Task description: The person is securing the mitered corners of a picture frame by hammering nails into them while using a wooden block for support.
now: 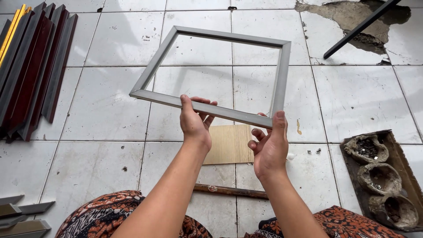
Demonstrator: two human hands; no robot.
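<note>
Above white tiled floor [105,110], I see grey picture frame [220,72] held up in air, tilted. Left hand [194,121] clenched on near rail, thumb on top. Right hand [269,147] grasping near right corner. Small wooden board [230,143] on tiles below; frame mouldings [33,66] stacked far left.

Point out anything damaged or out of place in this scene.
The white tile floor is broken at the top right: a ragged patch where tile is missing and rough grey base shows, with cracks running out from it. The grey frame held in the left hand and right hand looks intact.
</note>
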